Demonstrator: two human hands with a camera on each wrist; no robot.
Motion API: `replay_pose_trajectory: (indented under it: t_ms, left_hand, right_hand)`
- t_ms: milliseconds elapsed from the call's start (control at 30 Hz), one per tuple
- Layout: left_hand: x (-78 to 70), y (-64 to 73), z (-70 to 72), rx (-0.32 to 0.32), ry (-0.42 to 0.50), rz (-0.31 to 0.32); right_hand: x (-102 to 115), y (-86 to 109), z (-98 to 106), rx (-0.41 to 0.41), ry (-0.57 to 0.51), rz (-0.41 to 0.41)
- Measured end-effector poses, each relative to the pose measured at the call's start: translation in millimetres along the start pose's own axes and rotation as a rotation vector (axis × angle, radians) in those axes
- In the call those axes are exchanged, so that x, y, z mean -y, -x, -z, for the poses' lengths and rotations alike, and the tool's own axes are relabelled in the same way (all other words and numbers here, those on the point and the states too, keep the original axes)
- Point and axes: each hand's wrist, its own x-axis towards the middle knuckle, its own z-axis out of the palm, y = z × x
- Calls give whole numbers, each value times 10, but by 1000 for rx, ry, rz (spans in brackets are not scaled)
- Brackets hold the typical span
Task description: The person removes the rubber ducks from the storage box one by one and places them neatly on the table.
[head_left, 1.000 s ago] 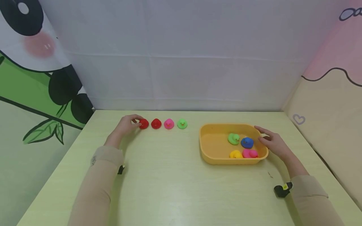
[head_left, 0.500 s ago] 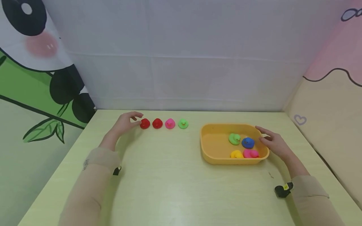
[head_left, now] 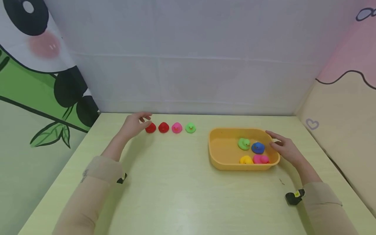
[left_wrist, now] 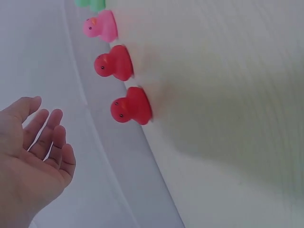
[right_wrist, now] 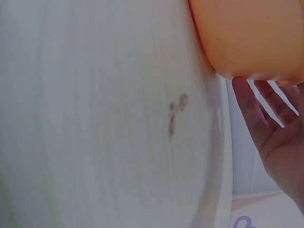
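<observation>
Four small rubber ducks stand in a row on the table: a red duck (head_left: 150, 128) (left_wrist: 130, 107), a second red duck (head_left: 163, 127) (left_wrist: 114, 63), a pink duck (head_left: 177, 127) (left_wrist: 100, 27) and a green duck (head_left: 190, 127). My left hand (head_left: 142, 120) (left_wrist: 35, 152) hovers just left of the first red duck, fingers relaxed and straight, holding nothing. An orange tub (head_left: 226, 166) (right_wrist: 251, 38) holds green (head_left: 243, 143), blue (head_left: 257, 148), yellow (head_left: 245, 159) and pink (head_left: 260, 159) ducks. My right hand (head_left: 279, 145) (right_wrist: 273, 121) rests with straight fingers against the tub's right rim.
The pale wooden table (head_left: 176, 189) meets a white back wall close behind the duck row. A panda-and-bamboo panel (head_left: 44, 98) closes the left side and a cream and pink panel (head_left: 346, 114) the right. A small dark mark (right_wrist: 175, 111) lies on the tabletop near the tub.
My left hand has come off the leftmost red duck and risen slightly, its fingers spreading. The ducks, the tub and my right hand have stayed in place.
</observation>
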Motion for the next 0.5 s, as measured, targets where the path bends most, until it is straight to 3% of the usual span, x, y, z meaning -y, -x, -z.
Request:
replay_pose_trajectory:
  t_ms: [167,500]
  left_hand:
    - [-227,62,12,-64,29,11]
    - [-625,201,-15,-145,64,-47]
  right_hand:
    - [4,-14,1,-7,10,6]
    - [1,-9,23,22,-2,-34]
